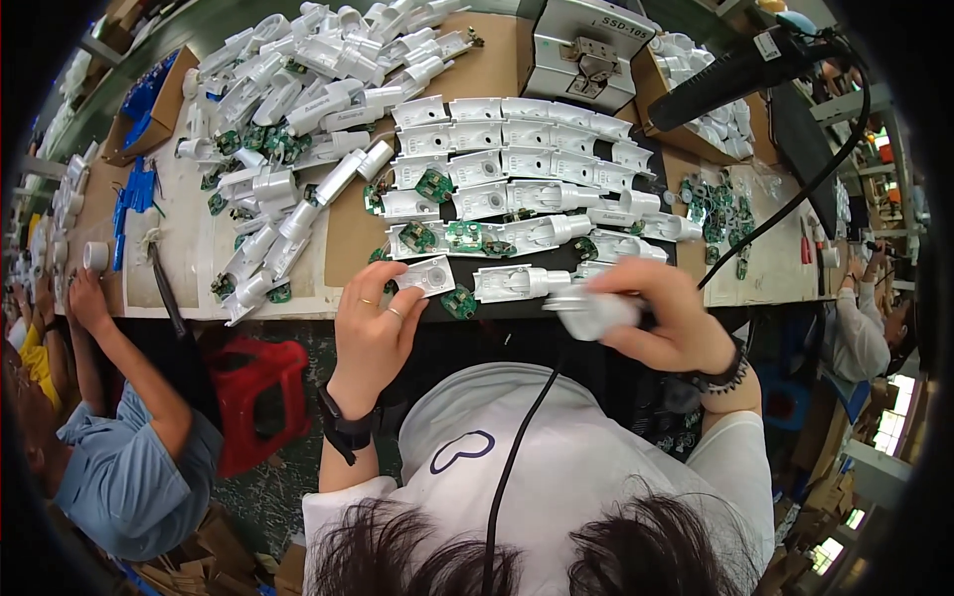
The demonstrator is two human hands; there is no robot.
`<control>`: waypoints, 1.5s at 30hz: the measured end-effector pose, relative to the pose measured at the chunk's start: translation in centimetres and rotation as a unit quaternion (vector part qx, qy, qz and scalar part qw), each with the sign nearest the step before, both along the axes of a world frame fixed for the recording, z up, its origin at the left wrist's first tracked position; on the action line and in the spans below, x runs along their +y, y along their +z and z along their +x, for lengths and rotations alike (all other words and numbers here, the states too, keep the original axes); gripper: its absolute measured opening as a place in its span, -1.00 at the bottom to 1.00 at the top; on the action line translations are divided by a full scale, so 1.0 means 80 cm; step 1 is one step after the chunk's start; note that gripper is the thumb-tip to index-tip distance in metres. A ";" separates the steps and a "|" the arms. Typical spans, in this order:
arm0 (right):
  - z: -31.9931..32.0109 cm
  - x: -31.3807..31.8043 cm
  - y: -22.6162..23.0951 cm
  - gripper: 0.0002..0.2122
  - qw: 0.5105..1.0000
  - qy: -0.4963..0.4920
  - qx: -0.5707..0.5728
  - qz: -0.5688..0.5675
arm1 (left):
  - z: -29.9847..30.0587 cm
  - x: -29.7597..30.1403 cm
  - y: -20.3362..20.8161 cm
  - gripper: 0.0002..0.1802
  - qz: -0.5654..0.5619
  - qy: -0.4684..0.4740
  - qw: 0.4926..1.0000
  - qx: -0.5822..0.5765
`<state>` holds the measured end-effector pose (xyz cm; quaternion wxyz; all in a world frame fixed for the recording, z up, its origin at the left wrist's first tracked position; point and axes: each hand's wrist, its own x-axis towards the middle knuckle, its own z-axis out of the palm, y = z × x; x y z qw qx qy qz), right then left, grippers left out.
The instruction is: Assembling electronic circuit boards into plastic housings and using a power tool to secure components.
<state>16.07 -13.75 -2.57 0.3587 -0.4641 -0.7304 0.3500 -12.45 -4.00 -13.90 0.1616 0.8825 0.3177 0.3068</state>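
Observation:
My left hand [376,320], with two rings on its fingers, rests at the near edge of the work mat. Its thumb and fingers grip the end of a white plastic housing half [429,275]. Over the front right of the mat, my right hand [668,316] is closed round a white rounded plastic part [592,312], blurred by motion. Beside the left hand's piece lies a small green circuit board [458,302]. Between the hands is another white housing [519,283]. Several rows of open white housing halves [477,136] line the mat, some with green boards [464,235] in or on them.
White housings [328,84] are heaped at the back left. A metal box [584,55] stands behind the rows; right of it are a carton of white parts [730,129] and a black handheld tool [720,81] with a cable. Green boards [717,211] lie right. A co-worker [139,437] sits left.

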 end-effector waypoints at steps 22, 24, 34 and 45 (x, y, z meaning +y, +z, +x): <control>-0.086 0.073 -0.081 -0.72 0.990 0.003 -0.109 -0.092 | -0.009 0.015 0.012 -0.82 -0.014 -0.053 0.998 0.005; -0.090 0.070 -0.089 -0.68 0.983 0.000 -0.180 0.020 | -0.010 0.017 0.013 -0.81 -0.015 -0.057 0.998 0.008; -0.086 0.071 -0.084 -0.57 0.952 0.013 -0.282 0.118 | -0.015 0.023 0.012 -0.81 -0.012 -0.078 0.997 0.026; -0.088 0.074 -0.097 -0.65 0.931 0.008 -0.300 0.207 | -0.014 0.026 0.011 -0.81 -0.005 -0.083 0.996 0.031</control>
